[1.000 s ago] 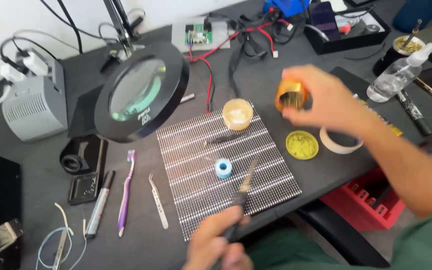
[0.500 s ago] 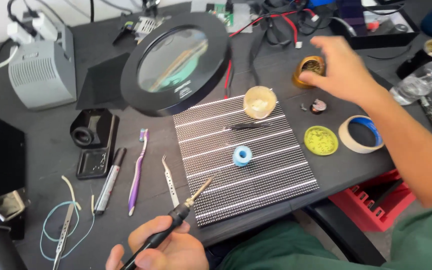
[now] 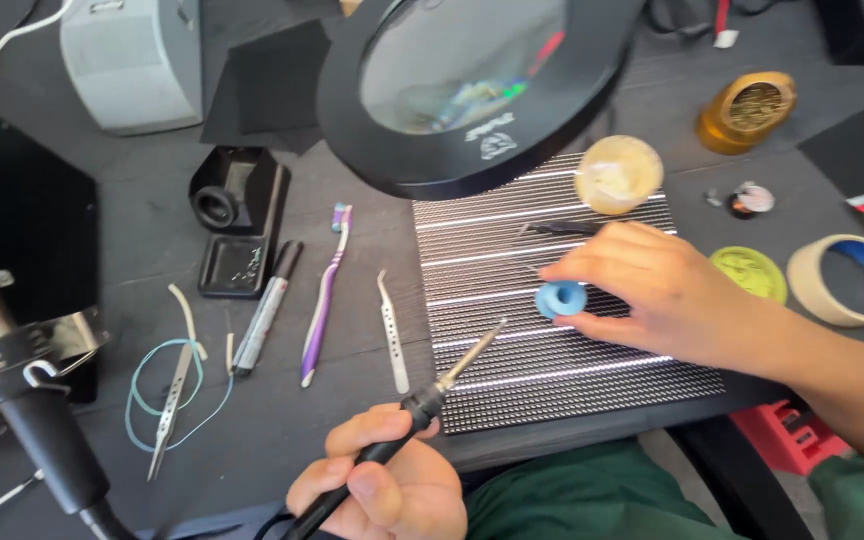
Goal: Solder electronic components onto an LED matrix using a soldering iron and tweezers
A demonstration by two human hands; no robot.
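My left hand (image 3: 384, 487) grips a black soldering iron (image 3: 422, 405) near the table's front edge, its metal tip pointing up-right over the striped LED panel (image 3: 512, 300). On that panel sits a small blue spool (image 3: 560, 298), and my right hand (image 3: 652, 290) rests with its fingers closing around it. Black tweezers (image 3: 562, 228) lie on the panel just above my right hand. A round pale tin (image 3: 618, 174) sits at the panel's top right corner.
A black magnifier lamp (image 3: 472, 80) hangs over the panel's top. Left of the panel lie steel tweezers (image 3: 392, 330), a purple toothbrush (image 3: 324, 295), a marker (image 3: 266, 305). Right: gold tip cleaner (image 3: 745, 111), yellow-green lid (image 3: 750, 272), tape roll (image 3: 850, 280). A grey box (image 3: 132, 60) stands at the back left.
My right hand left the gold tip cleaner at the back right and came down onto the blue spool. The left hand kept hold of the soldering iron. The camera moved closer.
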